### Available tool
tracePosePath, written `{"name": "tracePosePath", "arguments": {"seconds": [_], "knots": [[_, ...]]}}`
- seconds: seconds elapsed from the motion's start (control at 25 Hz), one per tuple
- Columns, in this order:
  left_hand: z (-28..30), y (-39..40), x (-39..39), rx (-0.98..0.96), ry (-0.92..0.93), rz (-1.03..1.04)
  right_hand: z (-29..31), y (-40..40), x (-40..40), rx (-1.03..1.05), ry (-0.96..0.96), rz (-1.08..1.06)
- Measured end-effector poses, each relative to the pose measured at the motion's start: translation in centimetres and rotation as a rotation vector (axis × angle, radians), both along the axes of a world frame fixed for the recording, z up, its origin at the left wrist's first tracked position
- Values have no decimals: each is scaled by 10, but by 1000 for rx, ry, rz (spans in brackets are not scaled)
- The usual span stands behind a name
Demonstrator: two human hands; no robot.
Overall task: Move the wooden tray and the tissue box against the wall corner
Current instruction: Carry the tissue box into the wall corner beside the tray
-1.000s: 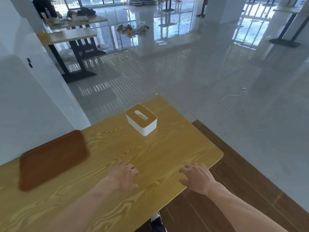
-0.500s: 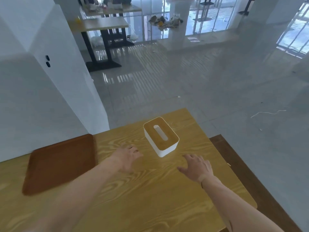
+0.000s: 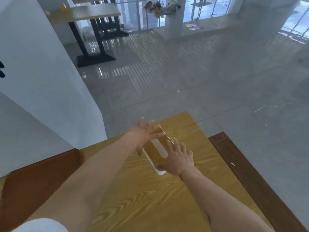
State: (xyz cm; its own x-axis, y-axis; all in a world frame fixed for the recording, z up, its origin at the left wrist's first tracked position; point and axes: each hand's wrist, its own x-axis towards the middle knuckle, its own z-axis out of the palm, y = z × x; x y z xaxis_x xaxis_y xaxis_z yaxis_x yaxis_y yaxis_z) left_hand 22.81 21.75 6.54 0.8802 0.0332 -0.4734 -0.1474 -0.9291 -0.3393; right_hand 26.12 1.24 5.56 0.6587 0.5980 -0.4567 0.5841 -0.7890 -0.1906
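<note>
The tissue box [image 3: 158, 148], white with a wooden lid and a white slot, stands near the far end of the yellow wooden table [image 3: 150, 198]. My left hand [image 3: 143, 133] is at the box's left far side, fingers spread. My right hand [image 3: 177, 159] is at its near right side, fingers also spread, hiding part of the lid. Neither hand is clearly closed around the box. The dark brown wooden tray [image 3: 38, 181] lies at the left of the table beside the white wall [image 3: 41, 81], partly hidden by my left forearm.
The white wall forms a projecting corner left of the table's far end. Beyond the table is a shiny grey floor, with a dark wood strip [image 3: 250, 178] on the right. Another table [image 3: 93, 12] with black legs stands far back left.
Both hands have moved forward from the table surface to either side of the tissue box. The camera has moved forward and tilted down.
</note>
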Motion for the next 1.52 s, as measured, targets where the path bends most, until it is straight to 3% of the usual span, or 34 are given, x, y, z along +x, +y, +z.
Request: {"name": "tracePosePath", "arguments": {"seconds": [0.2,0.48,0.68,1.0,1.52], "knots": [[-27,-2,43,-7,99,-155,-36,22,-10,-47,21,-97],[-33,5,38,-99,121,-118,-51,16,-6,72,59,-80],[-32,-7,-12,-132,47,103,-36,9,5,12,-20,117],[-18,-87,-145,-239,-124,580,14,-24,-27,17,-157,644],[16,-233,-291,-219,-462,828,54,-119,-110,218,-230,1020]]}}
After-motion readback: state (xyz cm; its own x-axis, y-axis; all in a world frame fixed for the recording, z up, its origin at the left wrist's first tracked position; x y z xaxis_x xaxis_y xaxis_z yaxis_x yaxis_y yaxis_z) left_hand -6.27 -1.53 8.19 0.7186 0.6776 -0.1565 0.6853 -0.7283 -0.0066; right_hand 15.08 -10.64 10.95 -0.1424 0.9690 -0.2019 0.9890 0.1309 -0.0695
